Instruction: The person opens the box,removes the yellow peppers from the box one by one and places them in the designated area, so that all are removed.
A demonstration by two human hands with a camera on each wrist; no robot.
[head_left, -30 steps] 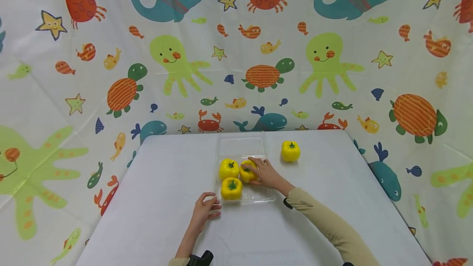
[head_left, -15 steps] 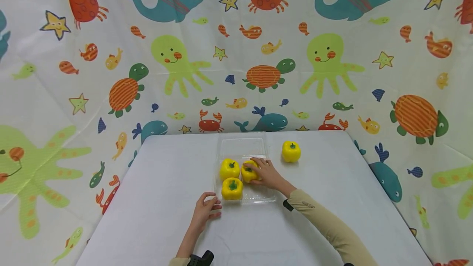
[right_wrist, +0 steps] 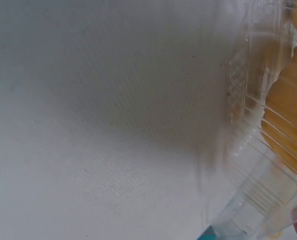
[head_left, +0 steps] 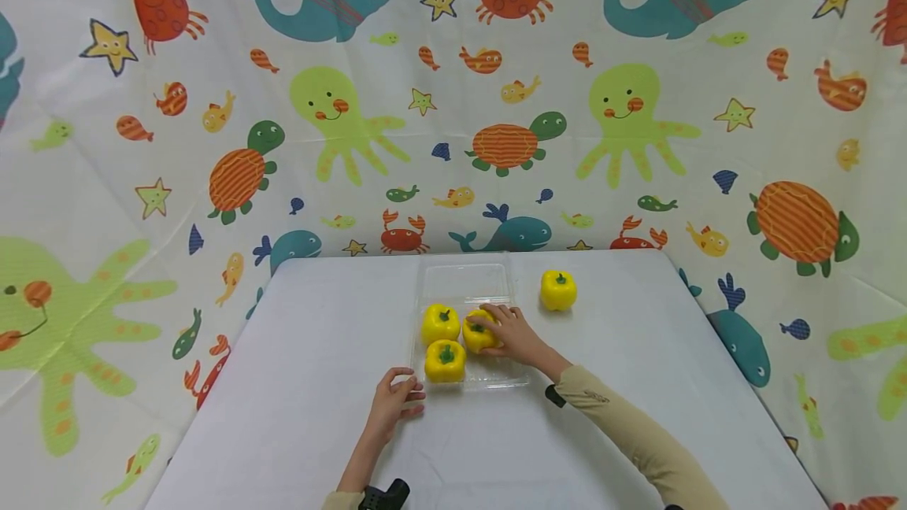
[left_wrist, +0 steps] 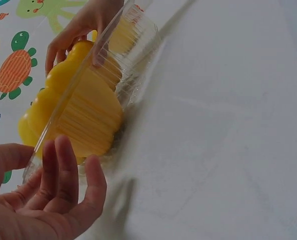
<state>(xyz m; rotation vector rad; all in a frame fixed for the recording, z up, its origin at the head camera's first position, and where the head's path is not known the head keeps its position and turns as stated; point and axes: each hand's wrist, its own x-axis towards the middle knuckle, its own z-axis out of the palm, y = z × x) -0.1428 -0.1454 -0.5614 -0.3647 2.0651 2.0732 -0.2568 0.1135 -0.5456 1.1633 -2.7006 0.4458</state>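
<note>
In the head view my right hand (head_left: 513, 334) grips a yellow bell pepper (head_left: 475, 334) inside a clear plastic container (head_left: 496, 372), fingers over its top and side. Two more yellow bell peppers, a rear one (head_left: 440, 323) and a front one (head_left: 445, 362), sit in the container's left part. My left hand (head_left: 393, 404) is at the container's front left corner. In the left wrist view, the left thumb (left_wrist: 16, 156) and index finger pinch the rim, while the other fingers are bent below it. The right wrist view shows peppers (right_wrist: 288, 115) through the clear wall; the right hand is outside it.
A fourth yellow bell pepper (head_left: 558, 290) stands on the white table (head_left: 609, 337), right of the container. The container's open lid (head_left: 464, 278) lies behind it toward the back edge. A patterned sea-animal curtain (head_left: 439, 85) hangs behind and beside the table.
Almost nothing differs. The right hand keeps its grip on the pepper, with only a very slight finger shift. The left hand stays at the container's corner.
</note>
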